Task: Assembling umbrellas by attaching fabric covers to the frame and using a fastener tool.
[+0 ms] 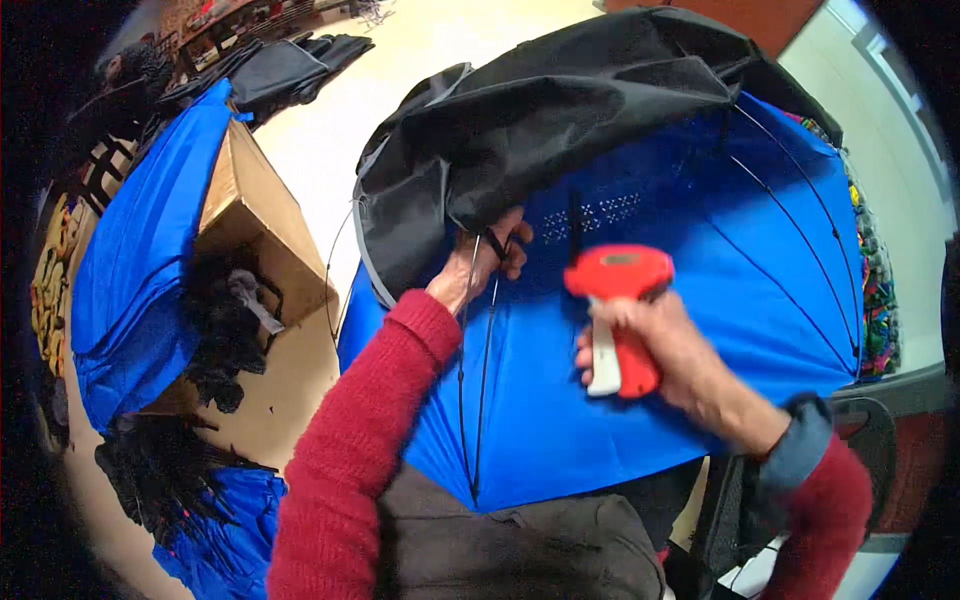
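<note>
A partly spread umbrella with a blue panel facing me and black fabric folded over its far side lies across my lap. My left hand is curled closed on the umbrella where the black fabric meets the thin ribs; what exactly the fingers pinch is partly hidden. In my right hand is a red tagging gun with a white trigger, its fingers wrapped round the handle. The gun hovers over the blue fabric, its thin dark tip pointing away from me. The gun and right hand are slightly blurred.
To the left stands an open cardboard box with blue fabric draped over it and black items inside. More blue fabric and black pieces lie below it. Dark folded fabric lies farther back. A chair is at the right.
</note>
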Motion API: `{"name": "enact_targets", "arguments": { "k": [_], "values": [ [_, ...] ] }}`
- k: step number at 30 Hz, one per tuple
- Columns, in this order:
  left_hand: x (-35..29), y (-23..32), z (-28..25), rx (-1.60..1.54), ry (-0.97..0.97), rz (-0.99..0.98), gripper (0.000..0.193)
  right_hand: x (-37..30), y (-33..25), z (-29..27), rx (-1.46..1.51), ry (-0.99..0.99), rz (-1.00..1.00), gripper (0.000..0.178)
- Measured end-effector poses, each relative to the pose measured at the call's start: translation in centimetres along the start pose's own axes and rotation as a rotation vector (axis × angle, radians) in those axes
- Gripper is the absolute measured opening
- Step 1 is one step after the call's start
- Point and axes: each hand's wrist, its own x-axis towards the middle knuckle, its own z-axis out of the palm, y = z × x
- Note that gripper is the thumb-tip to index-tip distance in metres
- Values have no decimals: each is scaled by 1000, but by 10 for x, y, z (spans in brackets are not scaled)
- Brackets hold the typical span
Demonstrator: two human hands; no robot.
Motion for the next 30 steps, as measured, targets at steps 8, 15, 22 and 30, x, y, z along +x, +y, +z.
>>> {"name": "enact_targets", "arguments": {
  "k": [8, 15, 22, 30],
  "values": [
    [3, 1, -5, 113, -43, -1, 35, 129, -7, -8, 61, -19, -382, 26],
    [8, -3, -7, 198, -70, -32, 55, 182, 31, -2, 269, 86, -538, 22],
    [12, -1, -13, 186, -81, -151, 51, 179, 36, 2, 296, 132, -398, 17],
    [10, 2, -6, 219, 26, -165, 32, 162, 46, 12, 460, 77, -275, 18]
  ]
}}
